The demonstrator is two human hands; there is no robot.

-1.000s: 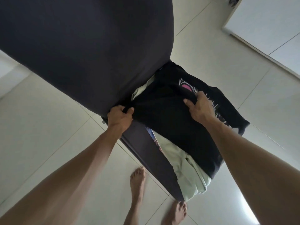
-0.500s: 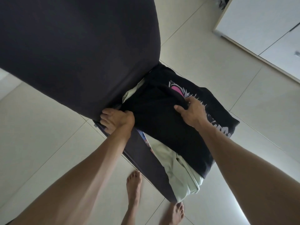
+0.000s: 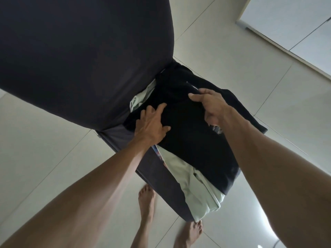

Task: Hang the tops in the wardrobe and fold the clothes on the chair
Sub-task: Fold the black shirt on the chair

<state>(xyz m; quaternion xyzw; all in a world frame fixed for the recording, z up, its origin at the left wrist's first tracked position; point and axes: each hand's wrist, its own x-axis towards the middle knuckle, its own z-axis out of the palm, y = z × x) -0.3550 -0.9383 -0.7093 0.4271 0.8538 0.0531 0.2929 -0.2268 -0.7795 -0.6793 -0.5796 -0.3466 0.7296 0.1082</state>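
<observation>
Nearest the camera, two bare feet [image 3: 146,199] stand on the pale tiled floor [image 3: 44,144], just in front of the chair seat [image 3: 157,176], whose dark cover shows as a strip along its front edge. On the seat lies a stack of clothes: a pale green garment [image 3: 197,187] at the bottom, spilling over the seat's front corner, with a sliver of a colourful print [image 3: 158,154] beside it, and a black top [image 3: 189,140] on top of the stack. The left hand [image 3: 150,122] lies flat on the black top near the seat's left side, fingers spread and pressing down. The right hand [image 3: 213,106] sits further back on the same top, fingers curled, pinching up a fold of the black fabric. Behind the stack, the dark covered chair back [image 3: 86,56] rises large and blocks the view of the floor beyond it. Far to the right of the chair, white wardrobe doors [image 3: 293,24] stand against the floor.
</observation>
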